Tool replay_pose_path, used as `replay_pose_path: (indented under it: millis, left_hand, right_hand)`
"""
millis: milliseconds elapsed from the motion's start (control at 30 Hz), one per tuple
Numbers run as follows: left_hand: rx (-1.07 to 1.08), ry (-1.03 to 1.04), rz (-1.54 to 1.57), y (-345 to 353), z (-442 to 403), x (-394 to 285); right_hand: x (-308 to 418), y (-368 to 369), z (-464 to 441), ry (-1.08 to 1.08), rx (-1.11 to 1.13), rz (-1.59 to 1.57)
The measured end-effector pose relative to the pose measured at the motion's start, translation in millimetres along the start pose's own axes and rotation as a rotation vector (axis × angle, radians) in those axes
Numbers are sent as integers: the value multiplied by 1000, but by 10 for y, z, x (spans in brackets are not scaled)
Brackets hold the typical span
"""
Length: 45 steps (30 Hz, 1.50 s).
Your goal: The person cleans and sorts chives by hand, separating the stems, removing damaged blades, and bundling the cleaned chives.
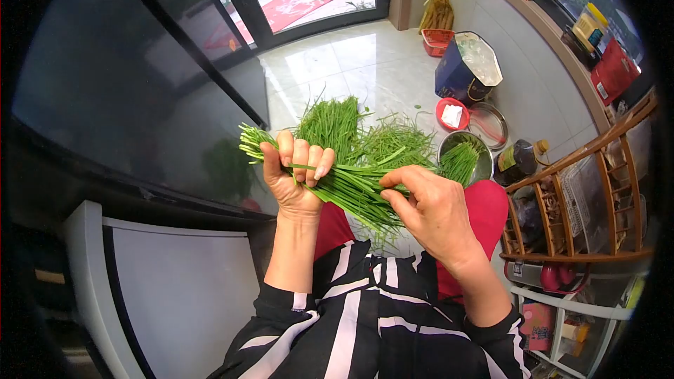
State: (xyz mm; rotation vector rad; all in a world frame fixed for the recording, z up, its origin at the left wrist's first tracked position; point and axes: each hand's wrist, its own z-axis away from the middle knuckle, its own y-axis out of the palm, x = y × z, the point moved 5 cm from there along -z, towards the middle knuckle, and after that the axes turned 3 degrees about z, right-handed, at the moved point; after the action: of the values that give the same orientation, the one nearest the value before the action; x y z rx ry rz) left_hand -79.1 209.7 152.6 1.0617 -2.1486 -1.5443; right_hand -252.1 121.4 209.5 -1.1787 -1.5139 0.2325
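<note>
Head camera first: where was the bundle of greens (361, 195)?

"Above the person's lap, held crosswise. The left hand (298, 168) had its fingers curled tightly round the stalks near their pale ends."

"And the right hand (437, 214)?"

"At the leafy side, thumb and forefinger nearly meeting against the blades. Whether they pinched one, nobody could tell."

"How far along did the work look?"

"Partway, as a judgement. One batch (458, 163) already lay in the metal pot (485, 167) beside the right knee (486, 207). On the floor (365, 56) beyond the bundle lay a dense heap (328, 130) and, just beside it, a looser, tangled pile (397, 142)."

"So what was left?"

"The bundle, seemingly, and perhaps the heap. The tangled pile might have been discards or more to handle; its look didn't settle that."
</note>
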Motion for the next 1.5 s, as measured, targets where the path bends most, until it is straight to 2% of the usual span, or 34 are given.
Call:
replay_pose_path:
  millis: [233,433,533,633,667,700,767,833,900,1033,1133,1233,1500]
  left_hand:
    - [81,-32,17,37,10,19]
    - [53,-30,4,8,37,11]
    - [37,-45,30,-24,53,48]
    - [3,-29,62,-48,62,13]
    - [1,-27,61,-51,66,4]
    - [-1,-27,60,-55,64,0]
    - [-3,-26,60,-64,63,0]
    - [6,-37,61,-70,64,16]
    - [27,-47,65,-95,67,34]
    - [68,-67,62,-90,62,64]
    - [77,-75,45,-64,56,81]
    - [20,-63,7,-28,66,91]
    - [44,-65,-8,-11,71,108]
  right_hand:
    - [14,56,13,12,-8,6]
    - [31,109,-3,-33,-56,39]
    - [-93,88,-22,181,-171,-248]
    - [-307,-3,-15,305,-256,-264]
    - [-380,-35,-25,223,-329,-224]
    - [-403,-100,-36,225,-328,-224]
    - [-385,-232,-55,239,-278,38]
    - [-398,-272,-32,221,-312,123]
    - [-328,-295,-26,54,-324,239]
    - [-70,-235,-16,-70,-207,174]
    - [26,-69,6,-115,-23,62]
    - [60,-13,17,-121,15,88]
    - [85,60,17,-140,0,111]
